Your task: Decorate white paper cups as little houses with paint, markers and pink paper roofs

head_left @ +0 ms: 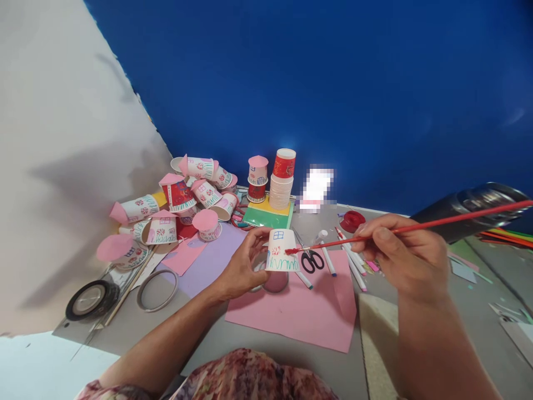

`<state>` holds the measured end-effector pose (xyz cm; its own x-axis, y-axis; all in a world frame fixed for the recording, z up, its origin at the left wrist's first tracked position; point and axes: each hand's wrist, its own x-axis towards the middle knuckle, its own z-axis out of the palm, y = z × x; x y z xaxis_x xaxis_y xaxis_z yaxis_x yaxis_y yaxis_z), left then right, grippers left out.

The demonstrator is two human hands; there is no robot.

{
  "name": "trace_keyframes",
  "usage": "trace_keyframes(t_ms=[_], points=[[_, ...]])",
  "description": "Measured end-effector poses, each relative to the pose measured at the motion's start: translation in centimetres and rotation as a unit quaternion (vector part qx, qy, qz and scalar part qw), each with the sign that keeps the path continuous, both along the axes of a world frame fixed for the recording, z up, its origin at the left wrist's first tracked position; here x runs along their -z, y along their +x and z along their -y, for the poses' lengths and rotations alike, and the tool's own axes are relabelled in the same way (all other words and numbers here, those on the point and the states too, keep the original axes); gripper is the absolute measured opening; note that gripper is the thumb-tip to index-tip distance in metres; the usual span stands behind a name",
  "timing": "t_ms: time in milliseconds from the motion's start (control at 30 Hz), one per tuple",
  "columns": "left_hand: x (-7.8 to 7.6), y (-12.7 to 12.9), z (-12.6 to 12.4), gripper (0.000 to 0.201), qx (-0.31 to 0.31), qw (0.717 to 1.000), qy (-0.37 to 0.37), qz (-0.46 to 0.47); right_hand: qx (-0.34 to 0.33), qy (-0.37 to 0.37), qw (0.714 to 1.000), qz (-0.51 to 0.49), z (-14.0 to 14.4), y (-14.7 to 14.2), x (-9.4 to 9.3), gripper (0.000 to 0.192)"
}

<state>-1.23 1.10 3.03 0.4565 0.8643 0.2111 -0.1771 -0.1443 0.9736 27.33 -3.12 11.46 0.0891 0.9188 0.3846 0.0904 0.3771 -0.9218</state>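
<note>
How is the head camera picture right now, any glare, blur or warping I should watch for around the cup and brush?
Head view: the cup in the left hand is sharp and evenly lit; the brush in the right hand reads clearly; a pixelated patch sits behind the stack of cups; edges bend from the wide lens; soft shadows fall on the left wall.

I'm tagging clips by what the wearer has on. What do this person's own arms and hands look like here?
Both forearms are bare to the elbow: no sleeves, gloves or watch in view. The left hand and right hand show no rings that I can make out. At the bottom edge, a floral garment in pink and dark red tones covers the body.
</note>
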Motion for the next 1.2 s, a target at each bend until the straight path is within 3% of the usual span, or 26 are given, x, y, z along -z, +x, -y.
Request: trace_keyframes(t_ms=[733, 1200], points=[[-0.14, 0.14, 0.12, 0.073, 0.008, 1.0, -0.003, 0.002, -0.011, 0.02, 1.0, 0.004, -0.08, -0.08, 0.02, 0.016], [0.27, 0.1, -0.05, 0.074, 0.013, 1.0, -0.005, 0.017, 0.015, 0.011, 1.0, 0.011, 0.12, 0.3, -0.18, 0.016]])
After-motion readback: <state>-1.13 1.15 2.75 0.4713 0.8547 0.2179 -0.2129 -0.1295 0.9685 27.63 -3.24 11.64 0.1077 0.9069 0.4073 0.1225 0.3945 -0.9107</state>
